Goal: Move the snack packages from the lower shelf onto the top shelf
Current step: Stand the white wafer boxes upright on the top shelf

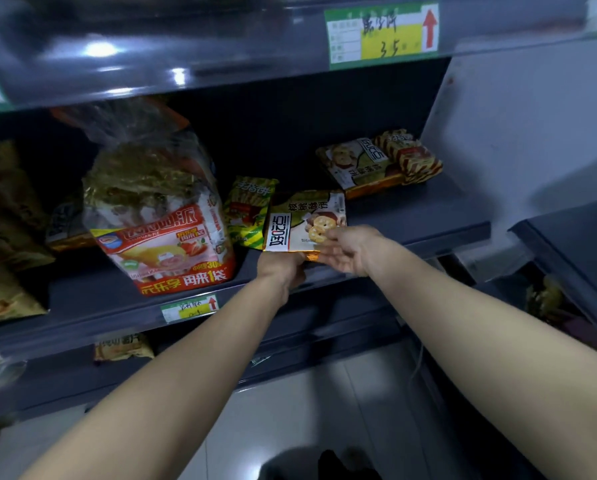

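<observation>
The grey shelf [411, 216] runs behind the grip, with a big pie bag [158, 216] standing to its left. A stack of packs [376, 161] lies well beyond, up right. A cookie pack [300, 220] is held upright at the shelf's front, and a green pack [248, 213] leans just left of it. The left hand [281, 268] grips the cookie pack's lower edge. The right hand [345, 251] pinches its lower right corner.

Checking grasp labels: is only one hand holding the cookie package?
No, the left hand and the right hand both grip the lower edge of the cookie package.
</observation>
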